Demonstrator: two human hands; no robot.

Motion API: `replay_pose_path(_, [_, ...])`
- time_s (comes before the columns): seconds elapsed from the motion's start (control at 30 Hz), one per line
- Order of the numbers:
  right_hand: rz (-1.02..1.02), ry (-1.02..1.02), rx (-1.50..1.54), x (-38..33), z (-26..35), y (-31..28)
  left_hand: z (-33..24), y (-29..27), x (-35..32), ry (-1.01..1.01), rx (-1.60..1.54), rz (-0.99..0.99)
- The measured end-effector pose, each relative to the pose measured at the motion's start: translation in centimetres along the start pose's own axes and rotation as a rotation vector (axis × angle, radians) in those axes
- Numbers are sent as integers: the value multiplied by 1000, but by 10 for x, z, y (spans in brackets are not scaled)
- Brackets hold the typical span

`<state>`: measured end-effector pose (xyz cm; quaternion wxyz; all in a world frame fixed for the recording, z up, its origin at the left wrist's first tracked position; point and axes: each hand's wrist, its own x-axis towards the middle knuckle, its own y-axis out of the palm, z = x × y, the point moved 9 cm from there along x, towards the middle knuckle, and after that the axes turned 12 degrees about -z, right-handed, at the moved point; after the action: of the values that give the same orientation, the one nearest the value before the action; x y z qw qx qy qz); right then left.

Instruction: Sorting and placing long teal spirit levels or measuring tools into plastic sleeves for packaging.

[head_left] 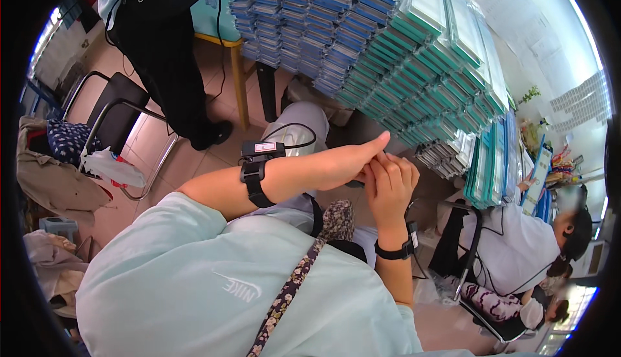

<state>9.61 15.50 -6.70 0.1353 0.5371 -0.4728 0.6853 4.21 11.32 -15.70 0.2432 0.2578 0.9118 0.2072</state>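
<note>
My left hand (354, 163) and my right hand (392, 181) meet in front of my body, touching each other. The left thumb points outward, while the other left fingers are hidden beneath and behind the right hand. Curled fingers close my right hand against the left one's fingertips. Whatever lies between them, if anything, is hidden. Just beyond both hands stands a tall stack of flat, plastic-wrapped packs with green edges (420, 66). Left of it rise similar packs with blue edges (310, 21).
A person in dark trousers (162, 53) stands at the far left near a black chair (119, 105). A person in a white top (517, 244) sits at the right. A wooden table leg (240, 88) stands below the packs. A black strap (257, 185) with a cabled box circles my left forearm.
</note>
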Motion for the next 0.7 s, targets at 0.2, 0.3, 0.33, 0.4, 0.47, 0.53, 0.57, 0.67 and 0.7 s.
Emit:
replay_pose_path(0.2, [-40,70,49,-16,-6,-6,1,4,-13,23,82,27])
replay_pose_path(0.3, [-65,112,99,-27,-13,-6,7,-3,-11,-1,36,69])
replay_pose_path(0.33, [-74,109,119,-31,-14,-5,10,-5,-11,-39,15,61])
replay_pose_path(0.4, [-88,112,157,-36,-15,-1,14,-17,-6,-36,40,21])
replay_pose_path(0.47, [-106,185,159,-40,-21,0,10,-26,-6,-12,86,-27])
replay_pose_path(0.53, [-109,251,161,-52,-34,9,2,-43,-5,61,114,-108])
replay_pose_path(0.57, [-90,292,187,-61,-44,18,-4,-54,-7,109,181,-176])
replay_pose_path(0.67, [-1,434,187,-100,-75,36,-19,-81,-12,212,252,-181])
replay_pose_path(0.7, [55,513,170,-118,-88,44,-26,-92,-16,216,376,-280])
